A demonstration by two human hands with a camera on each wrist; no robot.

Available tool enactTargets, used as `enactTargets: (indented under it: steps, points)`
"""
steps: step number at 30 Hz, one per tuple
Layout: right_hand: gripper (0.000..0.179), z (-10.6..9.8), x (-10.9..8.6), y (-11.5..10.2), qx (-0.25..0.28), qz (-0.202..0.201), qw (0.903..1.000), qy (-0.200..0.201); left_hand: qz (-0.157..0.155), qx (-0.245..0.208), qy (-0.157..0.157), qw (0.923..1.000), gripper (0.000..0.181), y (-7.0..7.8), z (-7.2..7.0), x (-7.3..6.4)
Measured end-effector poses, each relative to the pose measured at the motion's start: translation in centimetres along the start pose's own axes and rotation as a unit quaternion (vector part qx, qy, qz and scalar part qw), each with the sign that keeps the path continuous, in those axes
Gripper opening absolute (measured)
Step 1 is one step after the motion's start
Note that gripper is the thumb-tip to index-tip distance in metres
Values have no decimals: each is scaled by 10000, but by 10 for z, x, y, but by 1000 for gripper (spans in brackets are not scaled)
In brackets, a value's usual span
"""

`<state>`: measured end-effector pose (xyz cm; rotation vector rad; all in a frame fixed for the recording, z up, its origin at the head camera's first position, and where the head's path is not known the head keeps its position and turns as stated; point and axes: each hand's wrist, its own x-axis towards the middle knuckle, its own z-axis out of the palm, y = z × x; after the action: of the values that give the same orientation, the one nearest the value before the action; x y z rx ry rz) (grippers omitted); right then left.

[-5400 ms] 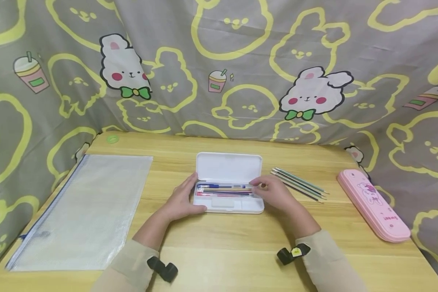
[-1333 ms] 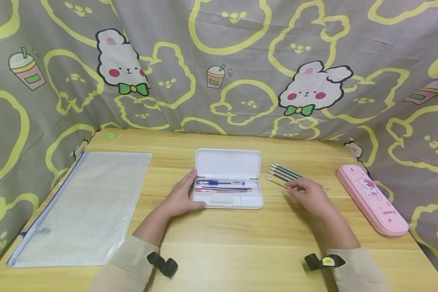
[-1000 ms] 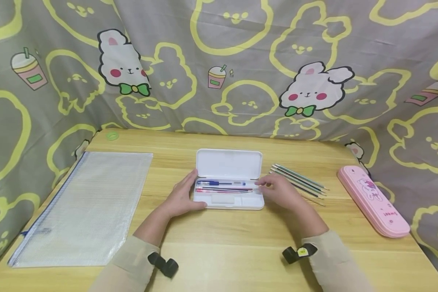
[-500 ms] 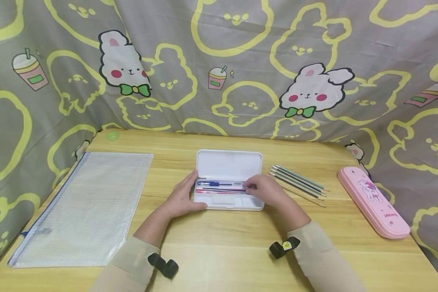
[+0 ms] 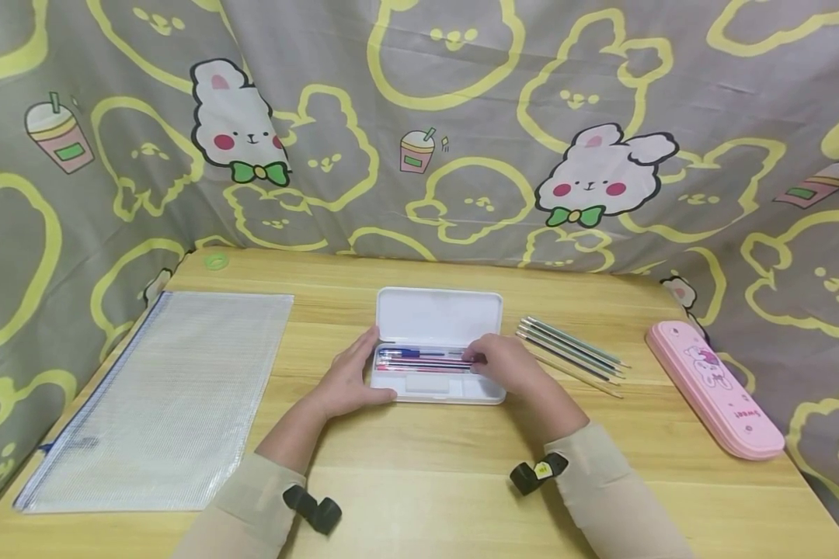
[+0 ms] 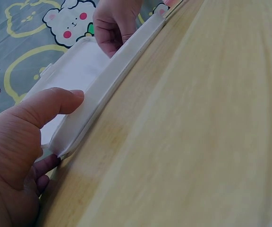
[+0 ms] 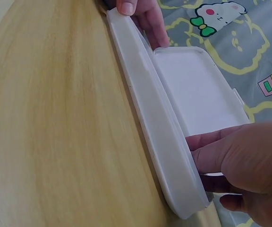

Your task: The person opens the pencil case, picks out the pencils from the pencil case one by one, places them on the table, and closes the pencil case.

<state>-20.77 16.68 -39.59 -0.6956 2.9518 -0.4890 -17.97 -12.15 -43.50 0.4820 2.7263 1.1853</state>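
A white pencil case (image 5: 482, 390) lies with its lid raised on the wooden table, holding a blue pen (image 5: 400, 353), several pencils (image 5: 419, 366) and a white eraser (image 5: 427, 384). My left hand (image 5: 349, 380) grips its left end, thumb at the front corner and fingers along the side; the left wrist view shows that thumb (image 6: 63, 104) over the front wall. Inside the right half, my right hand (image 5: 510, 365) pinches the end of a pencil, its fingertips partly hidden by the case wall in the right wrist view. Several loose pencils (image 5: 573, 349) lie to the right, a natural-wood one nearest.
A clear mesh zip pouch (image 5: 161, 404) lies flat at the left. On the right is a pink bunny pencil case (image 5: 716, 392). A small green ring (image 5: 215, 262) sits at the far left corner. A patterned curtain (image 5: 419, 140) hangs behind the table.
My right hand carried a natural-wood pencil out of the white case and laid it beside the loose pencils, then came back left into the case. My left hand has stayed put.
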Motion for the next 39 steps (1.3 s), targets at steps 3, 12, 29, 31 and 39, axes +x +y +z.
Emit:
enactTargets:
  steps: [3, 12, 29, 31, 39]
  points:
    - [15, 1, -1, 1, 249, 90, 9996, -54, 4, -6, -6, 10000, 116, 0, 1, 0]
    - [19, 1, -7, 12, 1291, 515, 9902, -134, 45, -41, 7, 10000, 115, 1, 2, -1]
    - [19, -29, -87, 75, 1236, 814, 9849, 900, 30, -10, 40, 10000, 116, 0, 1, -1]
    - [20, -32, -98, 83, 1215, 951, 9837, 919, 27, 0, 43, 10000, 116, 0, 1, 0]
    - [18, -35, -135, 108, 1112, 1514, 9759, 1107, -13, 10, 17, 10000, 116, 0, 0, 0]
